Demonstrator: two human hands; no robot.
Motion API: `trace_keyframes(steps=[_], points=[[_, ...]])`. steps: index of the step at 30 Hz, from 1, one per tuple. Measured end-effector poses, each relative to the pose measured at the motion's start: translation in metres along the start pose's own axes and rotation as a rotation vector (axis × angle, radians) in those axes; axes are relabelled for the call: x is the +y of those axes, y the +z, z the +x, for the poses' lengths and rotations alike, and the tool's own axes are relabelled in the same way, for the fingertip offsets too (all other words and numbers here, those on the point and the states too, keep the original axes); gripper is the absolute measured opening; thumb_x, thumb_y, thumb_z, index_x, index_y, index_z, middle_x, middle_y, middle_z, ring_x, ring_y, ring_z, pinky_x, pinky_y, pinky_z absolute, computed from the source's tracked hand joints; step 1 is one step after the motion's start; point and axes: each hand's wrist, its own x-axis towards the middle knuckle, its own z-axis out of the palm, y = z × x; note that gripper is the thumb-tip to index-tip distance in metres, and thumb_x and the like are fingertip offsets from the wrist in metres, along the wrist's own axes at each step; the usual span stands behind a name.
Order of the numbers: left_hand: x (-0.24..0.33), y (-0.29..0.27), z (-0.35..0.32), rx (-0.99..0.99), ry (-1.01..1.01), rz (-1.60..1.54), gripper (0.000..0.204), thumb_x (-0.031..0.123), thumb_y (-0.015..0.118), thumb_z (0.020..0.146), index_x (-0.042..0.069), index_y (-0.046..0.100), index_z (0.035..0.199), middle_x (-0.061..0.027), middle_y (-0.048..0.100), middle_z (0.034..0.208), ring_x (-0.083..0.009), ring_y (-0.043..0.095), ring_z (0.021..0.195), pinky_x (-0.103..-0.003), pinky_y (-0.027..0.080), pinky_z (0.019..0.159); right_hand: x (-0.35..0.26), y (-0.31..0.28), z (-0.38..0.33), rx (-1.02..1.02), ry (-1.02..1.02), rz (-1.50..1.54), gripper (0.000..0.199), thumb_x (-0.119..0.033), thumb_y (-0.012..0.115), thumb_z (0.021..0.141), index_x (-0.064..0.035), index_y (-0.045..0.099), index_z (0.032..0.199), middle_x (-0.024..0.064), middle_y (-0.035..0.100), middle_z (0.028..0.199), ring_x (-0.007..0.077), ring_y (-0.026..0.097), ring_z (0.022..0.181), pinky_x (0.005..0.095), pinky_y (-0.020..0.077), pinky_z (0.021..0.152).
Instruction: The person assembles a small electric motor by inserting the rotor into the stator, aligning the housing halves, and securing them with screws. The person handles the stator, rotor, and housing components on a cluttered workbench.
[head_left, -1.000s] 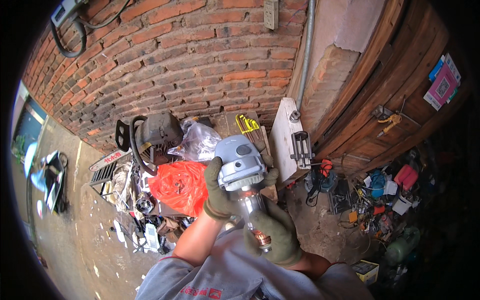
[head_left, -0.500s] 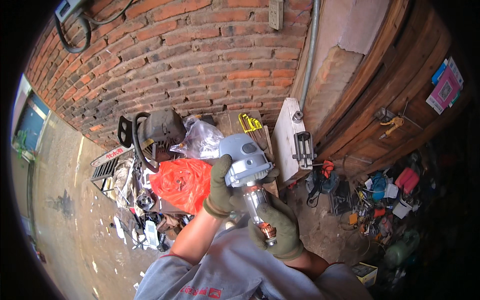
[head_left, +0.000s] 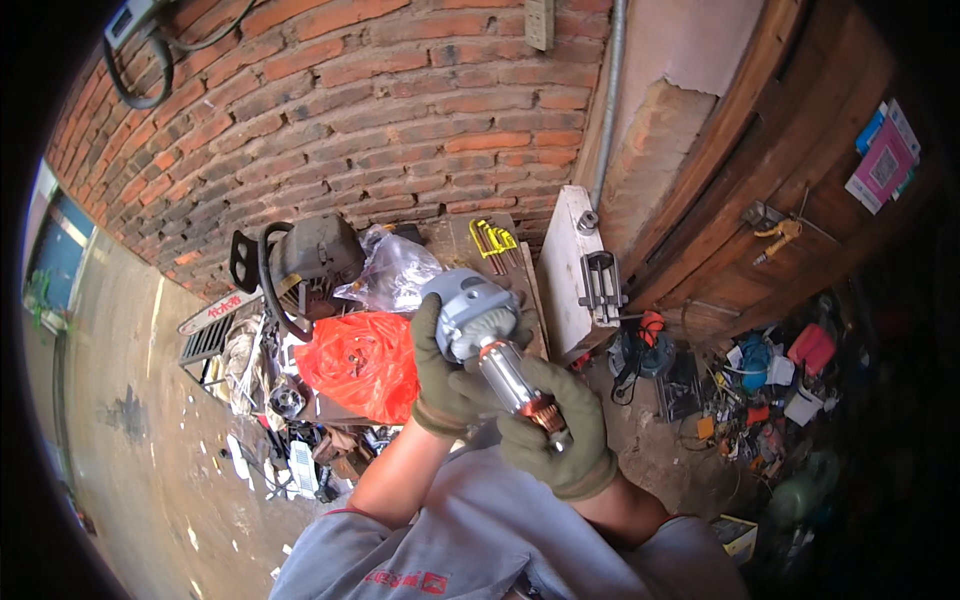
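Note:
My gloved left hand (head_left: 436, 385) is closed around the left side of a grey power-tool gear housing (head_left: 464, 298). Its open end faces me and shows a pale ribbed ring inside. A motor armature (head_left: 507, 377), with a steel core and copper windings, meets that opening at its upper end. How far its shaft sits inside is hidden. In my gloved right hand (head_left: 566, 430), the lower end of the armature is gripped near the copper commutator. Behind the hands stands a cluttered bench, where an orange-red plastic bag (head_left: 360, 365) lies beside my left hand.
On the bench are a chainsaw (head_left: 310, 255), a clear plastic bag (head_left: 390, 275) and yellow-holdered tools (head_left: 493, 243). A white board with a clamp (head_left: 600, 285) stands right of it. Loose parts (head_left: 765, 390) litter the floor by the wooden door (head_left: 740, 200); a brick wall (head_left: 400, 120) rises behind.
The housing has tipped so its open end shows more toward me. The armature now slants more, its lower end shifted right and up, with my right hand around it.

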Motion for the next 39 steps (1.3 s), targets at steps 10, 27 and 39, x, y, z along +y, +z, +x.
trace_keyframes(steps=[10,27,39], points=[[-0.002,0.013,-0.004,-0.031,-0.024,0.023,0.069,0.057,0.061,0.095,0.004,0.056,0.139,-0.024,0.065,0.131,-0.044,0.064,0.12,-0.058,0.053,0.105,-0.04,0.024,-0.009,-0.101,0.215,-0.011,0.062,-0.027,0.058,0.103,0.0063,0.039,0.151,0.0146,0.07,0.099,0.0194,0.069,0.077,0.0319,0.0567,0.069],[-0.007,0.037,-0.01,-0.013,0.142,0.177,0.071,0.056,0.065,0.092,0.003,0.055,0.138,-0.02,0.065,0.13,-0.0399,0.066,0.116,-0.059,0.051,0.107,-0.038,0.032,-0.028,0.025,-0.487,-1.419,0.072,-0.019,0.075,0.089,0.0041,0.046,0.15,0.0344,0.056,0.139,0.0486,0.068,0.111,0.0484,0.0581,0.088],[0.001,0.027,-0.011,0.005,0.103,0.305,0.081,0.059,0.067,0.09,-0.001,0.051,0.142,-0.0235,0.063,0.131,-0.0411,0.068,0.114,-0.054,0.058,0.099,-0.038,0.034,-0.025,0.017,-0.536,-1.411,0.069,-0.016,0.076,0.088,0.0057,0.048,0.148,0.0362,0.058,0.134,0.0498,0.068,0.109,0.0483,0.0583,0.088]])
